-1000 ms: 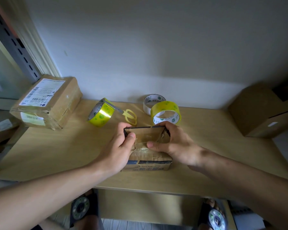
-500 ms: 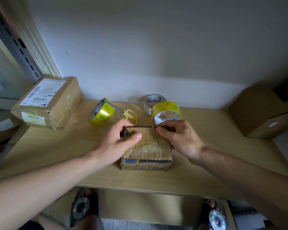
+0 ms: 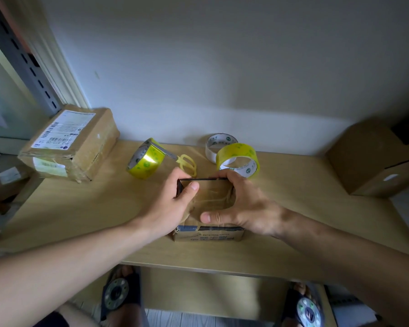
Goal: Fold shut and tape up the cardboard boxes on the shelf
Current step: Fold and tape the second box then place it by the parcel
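Small box (image 3: 210, 204): sits on the wooden shelf (image 3: 80, 208) near its front edge, directly before me, between my two hands. Old wrinkled tape covers its top.
Orientation: the printed side panel with a dark band along its upper edge faces me. From this wide-angle view the top looks close to square; I cannot tell the long axis with certainty.
Top flaps: lying down across the opening, not flat at the far edge, where a dark edge shows.
Left hand (image 3: 172, 206): curled round the box's far-left corner, thumb lying on the top flap, fingers wrapped over the far edge.
Right hand (image 3: 243, 206): curled round the right side, fingers hooked over the far-right corner, thumb laid along the near top edge and pointing left.
Yellow tape roll, left (image 3: 145, 161): standing on edge behind the box, to the left, with the blades of the scissors (image 3: 187, 162) leaning on it; their yellow handles rest just beside my left fingers.
Tape rolls, right: a yellow roll (image 3: 238, 159) lying flat just behind my right fingers, a white roll (image 3: 219, 143) touching it behind.
Labelled box (image 3: 71, 142): far left of the shelf, closed, shipping label up, long axis running away from me toward the wall.
Right-hand box (image 3: 373, 159): at the shelf's right end, well apart.
Below the shelf: my two sandalled feet.
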`<state>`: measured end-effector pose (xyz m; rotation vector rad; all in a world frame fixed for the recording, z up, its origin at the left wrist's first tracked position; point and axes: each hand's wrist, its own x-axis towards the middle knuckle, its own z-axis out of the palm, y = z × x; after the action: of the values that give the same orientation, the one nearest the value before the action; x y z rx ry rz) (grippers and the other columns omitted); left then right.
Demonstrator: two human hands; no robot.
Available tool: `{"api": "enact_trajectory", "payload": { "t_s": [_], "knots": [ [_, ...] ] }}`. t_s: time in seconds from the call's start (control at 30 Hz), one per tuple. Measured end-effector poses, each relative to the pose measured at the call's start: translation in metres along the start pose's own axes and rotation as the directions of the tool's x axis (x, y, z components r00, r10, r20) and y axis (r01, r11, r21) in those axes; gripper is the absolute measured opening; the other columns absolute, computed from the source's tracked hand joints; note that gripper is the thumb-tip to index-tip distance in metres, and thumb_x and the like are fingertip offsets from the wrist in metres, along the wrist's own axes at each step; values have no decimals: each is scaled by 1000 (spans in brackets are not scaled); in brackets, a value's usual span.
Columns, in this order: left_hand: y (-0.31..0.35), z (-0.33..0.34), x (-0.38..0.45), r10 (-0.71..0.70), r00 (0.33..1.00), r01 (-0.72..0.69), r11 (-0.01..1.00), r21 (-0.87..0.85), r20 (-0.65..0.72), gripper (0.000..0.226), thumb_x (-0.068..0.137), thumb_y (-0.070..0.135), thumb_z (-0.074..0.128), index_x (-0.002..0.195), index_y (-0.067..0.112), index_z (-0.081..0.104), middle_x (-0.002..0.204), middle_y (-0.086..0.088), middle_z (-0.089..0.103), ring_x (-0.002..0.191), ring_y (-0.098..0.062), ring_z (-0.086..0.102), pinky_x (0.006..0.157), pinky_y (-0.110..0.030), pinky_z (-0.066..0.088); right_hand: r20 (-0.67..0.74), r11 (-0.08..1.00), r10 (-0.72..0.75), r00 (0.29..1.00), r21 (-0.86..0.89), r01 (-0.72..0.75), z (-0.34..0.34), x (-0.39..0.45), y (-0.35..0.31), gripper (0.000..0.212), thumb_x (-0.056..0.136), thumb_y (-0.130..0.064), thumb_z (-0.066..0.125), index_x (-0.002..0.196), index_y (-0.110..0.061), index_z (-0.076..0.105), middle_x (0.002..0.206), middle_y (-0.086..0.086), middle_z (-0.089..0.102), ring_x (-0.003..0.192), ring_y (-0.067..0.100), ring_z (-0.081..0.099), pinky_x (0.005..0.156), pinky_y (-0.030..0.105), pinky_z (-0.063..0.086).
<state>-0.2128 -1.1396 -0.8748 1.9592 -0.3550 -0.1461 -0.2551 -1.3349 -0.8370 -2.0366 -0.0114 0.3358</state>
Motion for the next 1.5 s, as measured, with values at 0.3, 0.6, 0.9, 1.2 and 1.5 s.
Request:
{"api": "enact_trajectory", "payload": {
  "t_s": [0.3,0.6,0.9,1.2,1.5],
  "knots": [
    [-7,1,3,40,999,-40,999,16,2,13,105,26,56,101,13,53,69,4,45,61,-3,39,61,-22,36,-88,996,-36,995,73,43,0,9,15,65,65,-35,97,121,-29,64,109,-8,74,104,7,69,96,31,56],
    [-10,-1,5,32,999,-32,999,-10,28,27,102,37,54,104,10,52,68,7,44,58,-3,38,59,-18,35,-95,982,-27,995,182,44,0,16,23,44,79,-22,89,118,-26,70,108,-2,75,104,14,70,92,31,59],
    [2,-7,-1,-29,992,33,999,-30,123,19,102,31,59,113,15,55,76,-5,50,64,-4,43,60,-15,38,-47,993,-49,998,104,54,-8,11,23,42,85,-40,75,123,-28,65,113,0,72,107,15,68,95,35,58],
    [0,-21,5,-7,947,57,988,-146,321,44,84,32,75,122,13,64,106,-9,76,94,-20,71,87,-32,56,-18,996,-72,997,54,73,-13,12,27,61,70,-46,82,124,-23,64,111,0,74,105,17,69,96,34,56],
    [-10,-15,14,-72,979,78,997,-22,193,54,90,43,75,134,16,60,116,-1,73,108,-11,68,96,-22,53,-125,992,-46,991,107,60,-12,17,29,32,82,-36,78,113,-28,72,103,15,73,98,32,68,93,47,58]
  ]
}}
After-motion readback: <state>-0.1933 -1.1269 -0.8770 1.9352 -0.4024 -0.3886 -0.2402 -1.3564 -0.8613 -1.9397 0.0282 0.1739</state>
